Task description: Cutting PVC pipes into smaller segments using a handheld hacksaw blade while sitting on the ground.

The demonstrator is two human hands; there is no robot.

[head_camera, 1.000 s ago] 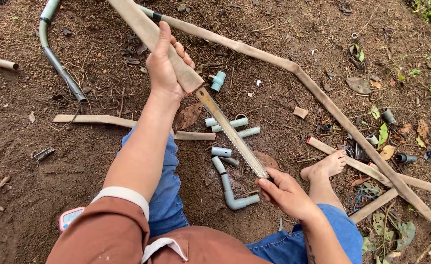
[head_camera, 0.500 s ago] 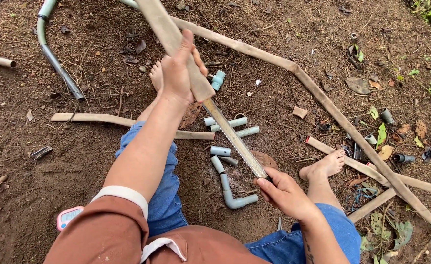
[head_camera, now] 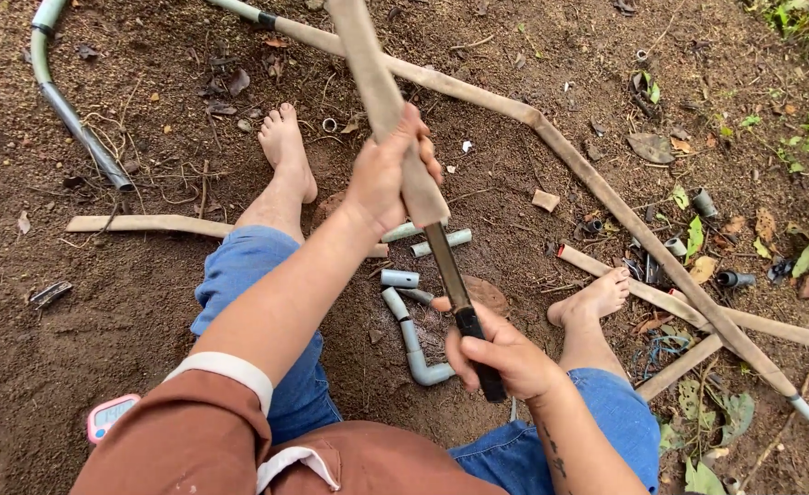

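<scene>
My left hand [head_camera: 388, 174] grips a long flat tan strip [head_camera: 377, 92] that rises toward the top of the view. My right hand [head_camera: 503, 356] is closed around the black handle of a knife [head_camera: 452, 280]. The knife's narrow blade runs up from that hand to the lower end of the strip, just under my left hand. Both hands are held above my blue-trousered legs and bare feet [head_camera: 285, 147], over brown dirt.
Short grey pipe pieces and an elbow pipe [head_camera: 413, 344] lie on the dirt between my legs. A long bent tan strip [head_camera: 606, 197] crosses the ground at right, a curved grey pipe [head_camera: 74, 128] lies at upper left, another flat strip [head_camera: 148, 223] at left.
My left hand has slid down the strip toward the knife, and the strip now stands more upright. My left foot has come into view. My right hand holds the knife's handle closer to me.
</scene>
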